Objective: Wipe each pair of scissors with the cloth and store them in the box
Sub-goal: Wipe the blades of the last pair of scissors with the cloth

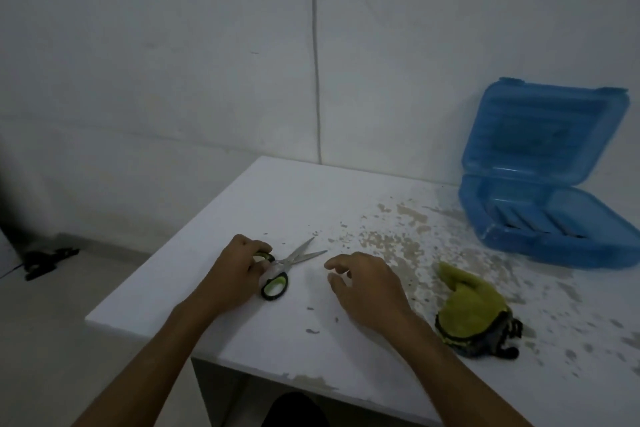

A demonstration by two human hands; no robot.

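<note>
The left hand (239,270) pinches the scissors (289,265); the right hand (363,282) hangs loose. It should grab the cloth (474,315) at four o'clock.

The scissors (284,267) have silver blades and black handles lined with lime green. At about four o'clock from them the cloth (474,312) is yellow-green with a dark grey and black edge. At two o'clock the box (540,180) is translucent blue, lid and base alike. The table (263,204) is white, mottled with tan and grey flecks toward three o'clock. The wall (173,62) is pale grey-white.
</note>
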